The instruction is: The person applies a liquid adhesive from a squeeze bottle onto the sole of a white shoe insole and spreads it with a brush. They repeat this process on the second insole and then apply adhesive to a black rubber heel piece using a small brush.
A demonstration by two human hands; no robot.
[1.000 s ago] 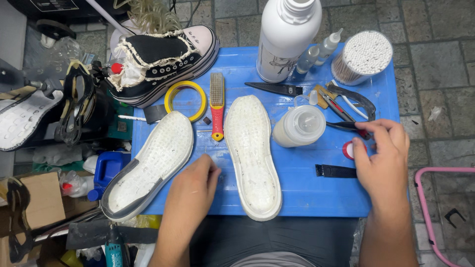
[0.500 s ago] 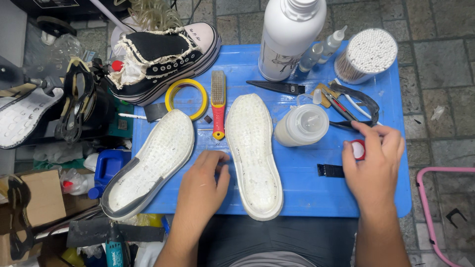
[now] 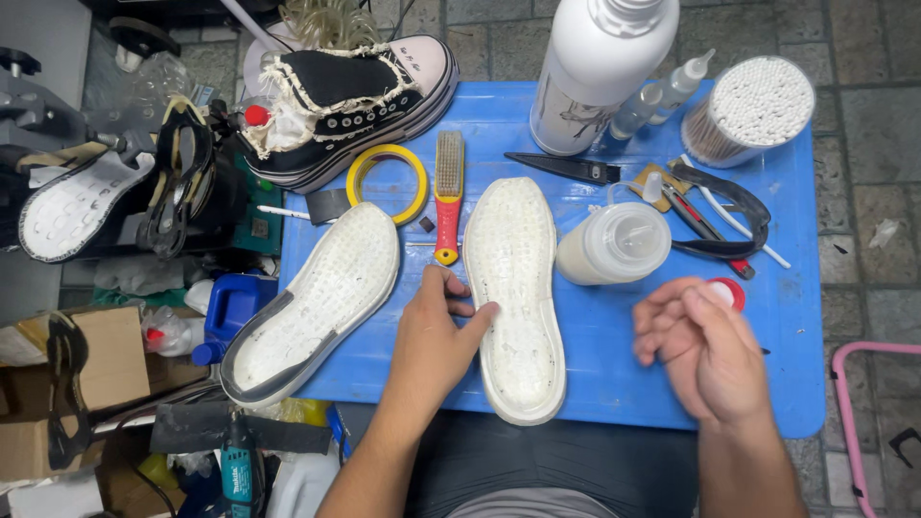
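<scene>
Currently your left hand [image 3: 434, 336] lies flat and open on the bench [image 3: 614, 374], fingertips touching the edge of the detached white sole [image 3: 513, 293]. Your right hand [image 3: 705, 350] is loosely curled beside the red cap [image 3: 726, 291]; it's blurred, so I can't tell if it grips anything. Second sole [image 3: 312, 302] sits apart on the left. Black sneaker upper [image 3: 345, 96] remains unattached, and the white squeeze bottle [image 3: 614, 242] is untouched.

Our left hand [image 3: 434, 338] rests open on the blue table [image 3: 595, 369], fingertips touching the white insole [image 3: 516, 288]. Our right hand [image 3: 705, 350] hovers, fingers curled, beside a red cap [image 3: 727, 291] near the squeeze bottle [image 3: 614, 243].
</scene>
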